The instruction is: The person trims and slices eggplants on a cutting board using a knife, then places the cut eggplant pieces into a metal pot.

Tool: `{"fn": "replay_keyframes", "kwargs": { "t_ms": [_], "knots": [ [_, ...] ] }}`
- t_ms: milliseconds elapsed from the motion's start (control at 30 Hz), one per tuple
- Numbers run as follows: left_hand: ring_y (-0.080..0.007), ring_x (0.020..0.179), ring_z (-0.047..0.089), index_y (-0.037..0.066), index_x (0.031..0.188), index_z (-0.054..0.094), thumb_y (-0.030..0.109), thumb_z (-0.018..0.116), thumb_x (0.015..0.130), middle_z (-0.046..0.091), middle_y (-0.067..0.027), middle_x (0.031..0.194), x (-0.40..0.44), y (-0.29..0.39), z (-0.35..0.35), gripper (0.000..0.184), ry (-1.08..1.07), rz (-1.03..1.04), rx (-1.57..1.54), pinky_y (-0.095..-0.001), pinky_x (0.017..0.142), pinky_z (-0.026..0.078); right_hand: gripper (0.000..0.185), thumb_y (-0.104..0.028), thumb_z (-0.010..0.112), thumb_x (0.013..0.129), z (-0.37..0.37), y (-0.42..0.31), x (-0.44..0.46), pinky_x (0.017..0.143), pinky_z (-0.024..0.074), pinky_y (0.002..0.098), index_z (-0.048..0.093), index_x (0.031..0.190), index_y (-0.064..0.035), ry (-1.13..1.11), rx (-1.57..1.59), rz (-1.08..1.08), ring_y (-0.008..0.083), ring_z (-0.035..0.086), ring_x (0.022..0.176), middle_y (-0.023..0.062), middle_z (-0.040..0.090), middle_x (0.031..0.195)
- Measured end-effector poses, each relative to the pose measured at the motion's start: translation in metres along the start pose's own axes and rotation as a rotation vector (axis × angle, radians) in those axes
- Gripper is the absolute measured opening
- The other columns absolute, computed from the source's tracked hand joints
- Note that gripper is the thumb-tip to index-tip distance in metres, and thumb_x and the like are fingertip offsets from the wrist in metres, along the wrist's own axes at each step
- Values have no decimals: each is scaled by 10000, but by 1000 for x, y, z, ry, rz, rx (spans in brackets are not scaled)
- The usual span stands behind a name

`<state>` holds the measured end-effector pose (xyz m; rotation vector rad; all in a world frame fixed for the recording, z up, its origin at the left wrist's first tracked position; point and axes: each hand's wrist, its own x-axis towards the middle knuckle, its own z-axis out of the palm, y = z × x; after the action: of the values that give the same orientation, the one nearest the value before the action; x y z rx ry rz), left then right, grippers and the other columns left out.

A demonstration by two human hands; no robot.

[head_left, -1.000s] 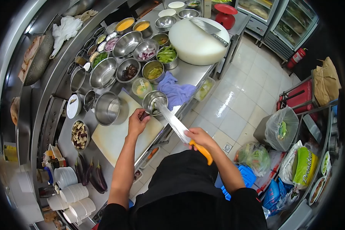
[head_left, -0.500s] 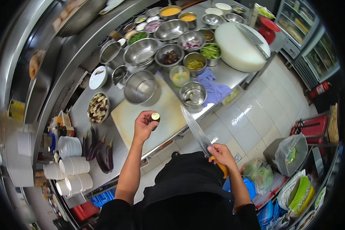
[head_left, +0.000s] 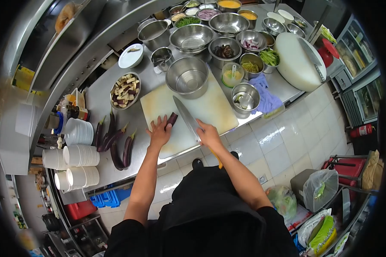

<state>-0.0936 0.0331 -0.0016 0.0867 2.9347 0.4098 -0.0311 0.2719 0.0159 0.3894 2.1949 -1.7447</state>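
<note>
My left hand (head_left: 160, 132) lies with fingers spread at the near-left part of the white cutting board (head_left: 218, 103). Beside its index finger and thumb, touching or nearly so, a short dark purple eggplant piece (head_left: 172, 118) rests on the board. A large kitchen knife (head_left: 185, 115) with an orange handle is gripped in my right hand (head_left: 208, 133). Its blade slants over the board, tip pointing away from me, to the right of the eggplant piece. Whole eggplants (head_left: 128, 150) lie left of the board, near a bowl of cut eggplant (head_left: 125, 91).
A deep steel pot (head_left: 187, 77) stands on the board's far part. Right of it are a small steel pot (head_left: 245, 97) and a purple cloth (head_left: 266, 95). Farther back sit several ingredient bowls and a round white block (head_left: 294, 62) carrying another knife. Stacked white bowls (head_left: 81, 156) stand left.
My left hand has lowered the eggplant piece to the board and its fingers have spread. My right hand has brought the knife from beside the counter to over the board. The view has shifted.
</note>
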Motion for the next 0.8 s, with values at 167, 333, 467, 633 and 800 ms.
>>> {"fn": "replay_keyframes", "kwargs": {
  "t_ms": [167, 333, 467, 633, 800],
  "knots": [
    [-418, 1454, 259, 224, 1503, 416, 425, 371, 1029, 357, -138, 1571, 2, -4, -1, 517, 1, 79, 24, -739, 1101, 140, 491, -198, 579, 946, 23, -16, 37, 466, 510, 337, 522, 1425, -105, 2, -10, 36, 179, 605, 450, 150, 662, 638],
    [-395, 1467, 255, 220, 1502, 417, 406, 375, 1031, 362, -137, 1569, 4, -6, 4, 508, 5, 74, 31, -706, 1124, 149, 514, -200, 602, 945, 31, -21, 49, 392, 473, 310, 508, 1437, -88, 39, 120, 92, 159, 626, 466, 108, 677, 694],
    [-398, 1464, 256, 207, 1505, 412, 407, 371, 1035, 363, -137, 1568, 2, 1, 0, 513, 12, 55, 21, -716, 1116, 152, 517, -199, 605, 946, 36, -18, 49, 395, 472, 306, 504, 1437, -75, 21, 158, 85, 156, 626, 472, 98, 674, 689],
    [-406, 1463, 249, 196, 1510, 403, 403, 369, 1035, 337, -132, 1581, 3, 1, 2, 519, 4, 47, 24, -728, 1105, 157, 523, -210, 606, 951, 42, -18, 41, 388, 457, 299, 494, 1442, -71, 20, 167, 84, 154, 615, 459, 103, 668, 665],
    [-419, 1475, 209, 201, 1536, 354, 416, 347, 1041, 277, -156, 1605, 5, -4, 9, 539, 47, 32, 50, -733, 1105, 141, 495, -245, 622, 926, 78, 13, 16, 703, 533, 404, 548, 1391, -90, 15, 12, -56, 306, 675, 661, 177, 692, 737]
  ]
}}
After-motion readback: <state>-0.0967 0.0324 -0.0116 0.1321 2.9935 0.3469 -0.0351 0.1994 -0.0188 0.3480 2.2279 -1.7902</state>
